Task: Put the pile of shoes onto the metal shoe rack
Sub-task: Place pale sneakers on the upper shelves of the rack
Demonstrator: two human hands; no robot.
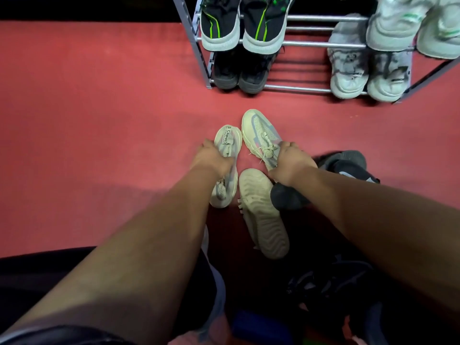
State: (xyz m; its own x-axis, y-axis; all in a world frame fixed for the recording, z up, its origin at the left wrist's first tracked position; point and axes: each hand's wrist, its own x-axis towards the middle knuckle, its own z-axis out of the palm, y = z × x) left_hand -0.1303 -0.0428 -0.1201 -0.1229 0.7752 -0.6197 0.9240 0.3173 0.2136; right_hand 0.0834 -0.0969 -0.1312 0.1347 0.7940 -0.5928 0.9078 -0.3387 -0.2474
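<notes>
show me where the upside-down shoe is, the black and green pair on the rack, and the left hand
upside-down shoe (263, 215), head view, on its ridged pale sole.
black and green pair (242, 23), head view, on the right-hand shoe's black upper.
left hand (211, 158), head view, on the back of the hand.

Shoes on the floor (99, 120) in front of the shoe rack (306, 43)

The rack stands behind, with pairs of sneakers at its left and right ends on both shelves. Before it, the left hand (211, 158) is on one sneaker (227, 143), the right hand (290, 161) on another (258, 130); a third sneaker (261, 215) lies sole up between the forearms.
</notes>
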